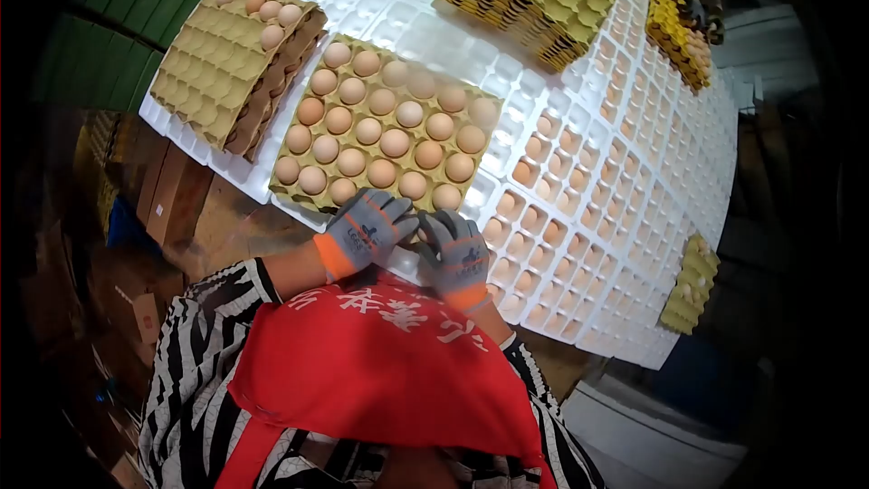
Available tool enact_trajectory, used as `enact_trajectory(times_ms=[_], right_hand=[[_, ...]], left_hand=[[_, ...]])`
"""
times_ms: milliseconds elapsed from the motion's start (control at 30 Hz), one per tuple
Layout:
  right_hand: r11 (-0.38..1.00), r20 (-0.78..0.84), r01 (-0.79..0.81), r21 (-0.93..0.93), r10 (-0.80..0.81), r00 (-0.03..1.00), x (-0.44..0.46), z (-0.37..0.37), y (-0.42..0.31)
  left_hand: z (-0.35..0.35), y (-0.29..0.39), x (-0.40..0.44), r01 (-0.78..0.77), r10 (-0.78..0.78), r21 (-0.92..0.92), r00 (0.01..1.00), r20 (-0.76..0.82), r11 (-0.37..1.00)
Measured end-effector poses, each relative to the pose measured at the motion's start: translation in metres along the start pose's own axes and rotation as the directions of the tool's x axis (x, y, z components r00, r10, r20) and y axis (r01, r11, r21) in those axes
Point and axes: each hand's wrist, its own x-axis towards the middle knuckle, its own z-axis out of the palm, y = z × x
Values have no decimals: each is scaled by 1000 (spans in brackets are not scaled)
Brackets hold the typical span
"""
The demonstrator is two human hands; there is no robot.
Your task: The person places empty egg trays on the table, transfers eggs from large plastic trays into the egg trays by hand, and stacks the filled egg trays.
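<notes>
Eggs (395,143) fill nearly all the visible cups of the pulp tray (299,204) just beyond the hands, from 11 to 12 o'clock. The gloved left hand (369,234) and right hand (455,258) nearly meet at its near edge, fingers curled inward — whether they grip anything, I cannot tell. Toward 2 and 3 o'clock, many cells of the white plastic trays (502,118) hold eggs, so that filling looks partial. The stack of pulp trays (201,63) at 10 o'clock carries five visible eggs on top; another stack (534,0) stands at 1 o'clock — near a co-worker's gloved hand (692,14).
</notes>
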Motion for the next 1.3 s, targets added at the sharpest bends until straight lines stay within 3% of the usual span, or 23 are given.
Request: enact_trajectory(times_ms=[67,100,133,167,233,267,300,333,367,433,467,500,533,600,667,767,800,867,933,1033,1100,1167,1300], right_hand=[[897,-59,-189,400,231,971,-8,2,-5],[606,38,-341,719,456,889,-13,-1,-5],[573,-10,-266,775,432,902,-21,-1,14],[538,-63,-186,822,411,910,-29,5,33],[95,48,-116,989,530,847,-22,-13,17],[260,89,-285,923,575,814,-15,-19,13],[400,117,-444,802,624,772,-7,-22,12],[835,-136,-314,452,412,901,5,-19,4],[958,-210,-250,143,277,938,13,-19,-11],[957,-204,-175,-233,129,971,20,4,0],[965,-172,-225,-136,201,964,21,7,8],[911,-173,-338,238,382,908,21,3,9],[714,-98,-394,578,541,835,15,-1,10],[257,19,-209,944,587,809,3,-16,19],[112,-36,-37,993,584,811,2,-26,20],[279,31,-245,929,599,800,21,-38,21],[489,10,-379,786,602,798,34,-38,19],[854,-96,-441,275,481,872,53,-40,5],[878,-72,-430,-209,425,902,66,-32,1],[781,47,-443,-441,513,857,83,-30,-8],[864,43,-417,-281,445,894,82,-33,4],[915,-108,-290,282,330,938,69,-31,41],[666,-269,-260,700,582,768,42,-59,149]], left_hand=[[-3,-20,-1,-53,-1,-292,983,-184,955],[-4,-29,-2,-95,-25,-425,963,-268,900],[-16,-30,-6,90,-241,-778,967,-82,622],[-9,-32,-8,34,-370,-968,927,-63,250],[-25,-56,-5,87,-370,-993,922,111,-82],[-25,-62,-3,104,-284,-988,950,133,-114],[-27,-58,2,67,-285,-955,958,-18,288],[-30,-46,13,24,-229,-767,960,-162,642],[-32,-35,22,-15,-123,-453,954,-274,891],[-23,-22,36,52,-72,-203,993,-91,978],[-17,-19,43,67,-67,-63,998,0,996],[-17,-21,48,71,-78,81,993,87,994],[-20,-35,44,-1,-1,-126,1000,-16,992],[-21,-61,43,155,-185,-752,982,45,641],[-37,-77,39,157,-202,-984,964,170,-79],[-41,-83,47,-50,-208,-948,978,18,-315],[-32,-90,54,-100,-198,-938,980,-34,-332],[-51,-74,64,-82,-215,-905,959,-186,418],[-51,-60,69,127,-185,-305,968,-168,944],[-26,-37,91,176,-176,236,984,-25,956],[-17,-40,99,193,-190,181,981,-32,964],[-20,-46,102,186,-181,61,981,-72,981],[-86,-35,113,261,-293,-266,952,-90,928]])
